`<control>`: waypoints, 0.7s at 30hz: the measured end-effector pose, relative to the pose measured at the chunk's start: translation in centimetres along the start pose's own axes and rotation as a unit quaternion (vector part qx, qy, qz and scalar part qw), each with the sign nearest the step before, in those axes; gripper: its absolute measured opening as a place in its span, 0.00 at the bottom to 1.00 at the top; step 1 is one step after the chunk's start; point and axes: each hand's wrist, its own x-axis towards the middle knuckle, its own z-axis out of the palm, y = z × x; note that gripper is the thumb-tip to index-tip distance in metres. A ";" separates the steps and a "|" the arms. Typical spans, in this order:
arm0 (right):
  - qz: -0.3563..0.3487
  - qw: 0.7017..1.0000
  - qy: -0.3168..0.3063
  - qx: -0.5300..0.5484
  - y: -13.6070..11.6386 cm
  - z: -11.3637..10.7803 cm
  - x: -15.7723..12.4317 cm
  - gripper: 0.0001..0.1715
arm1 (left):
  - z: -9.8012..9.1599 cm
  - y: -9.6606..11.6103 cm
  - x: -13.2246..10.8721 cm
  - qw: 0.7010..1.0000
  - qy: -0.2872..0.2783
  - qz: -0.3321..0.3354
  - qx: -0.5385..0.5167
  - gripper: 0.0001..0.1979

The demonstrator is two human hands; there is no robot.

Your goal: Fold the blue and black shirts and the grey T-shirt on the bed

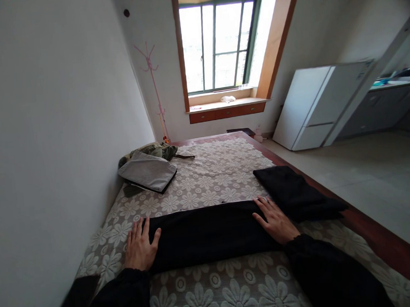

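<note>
Two flat palms, fingers spread, grip nothing: left hand point(139, 246) touches the folded black garment point(207, 233) at its left end, right hand point(275, 221) rests on its right end, on the floral bedspread point(213, 171).

head | I am looking down along the bed point(220, 171) | facing the window point(218, 45) | hovering close over the black garment point(207, 233)

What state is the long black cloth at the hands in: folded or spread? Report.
Folded: the black cloth lies as a narrow straight-edged band, left hand at one end, right hand on the other.
</note>
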 end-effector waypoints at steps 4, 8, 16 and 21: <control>0.012 1.000 -0.003 0.003 -0.2 -0.3 0.0 0.36 | 0.3 0.1 0.1 1.000 0.004 -0.025 -0.007 0.39; 0.017 1.000 -0.002 0.011 -0.4 -0.5 0.0 0.35 | 0.2 0.3 0.1 0.999 -0.005 -0.030 0.012 0.39; 0.056 0.998 0.018 0.008 -0.6 -0.3 -0.1 0.39 | -0.7 0.9 0.1 0.999 -0.030 -0.031 0.021 0.39; 0.051 0.999 0.011 0.009 -0.5 -0.2 -0.1 0.39 | -0.3 0.6 0.2 0.999 -0.028 -0.028 0.020 0.39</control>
